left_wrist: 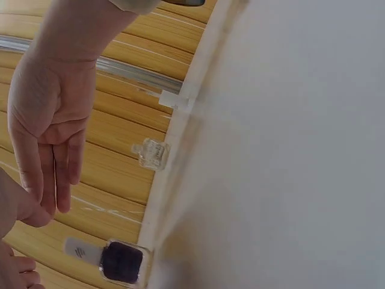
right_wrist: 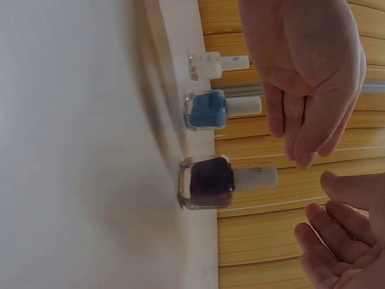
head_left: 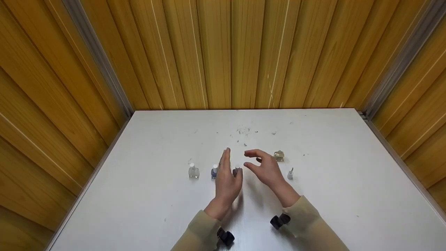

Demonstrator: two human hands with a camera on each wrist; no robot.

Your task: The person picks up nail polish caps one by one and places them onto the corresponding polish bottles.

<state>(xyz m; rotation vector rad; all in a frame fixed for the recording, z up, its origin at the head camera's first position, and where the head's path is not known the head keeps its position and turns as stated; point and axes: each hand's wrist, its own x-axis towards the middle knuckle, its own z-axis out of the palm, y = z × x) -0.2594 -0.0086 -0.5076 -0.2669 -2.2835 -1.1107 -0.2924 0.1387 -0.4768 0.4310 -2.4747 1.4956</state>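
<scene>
My left hand stands over the table with its fingers straight, beside a dark purple nail polish bottle with a white cap. In the head view that hand partly covers this bottle. To the right, my right hand hovers with loosely bent fingers and nothing between thumb and fingertips. A blue nail polish bottle stands just left of my left hand, also capped in white. Farther left is a nail polish bottle with pale contents. Beyond my right hand sits an uncapped clear bottle, with a brush cap nearer me.
The bottles stand on a white table with small dark marks toward its back. Wood-patterned panels rise behind and at both sides. A black wrist camera is strapped at the left sleeve, another camera at the right.
</scene>
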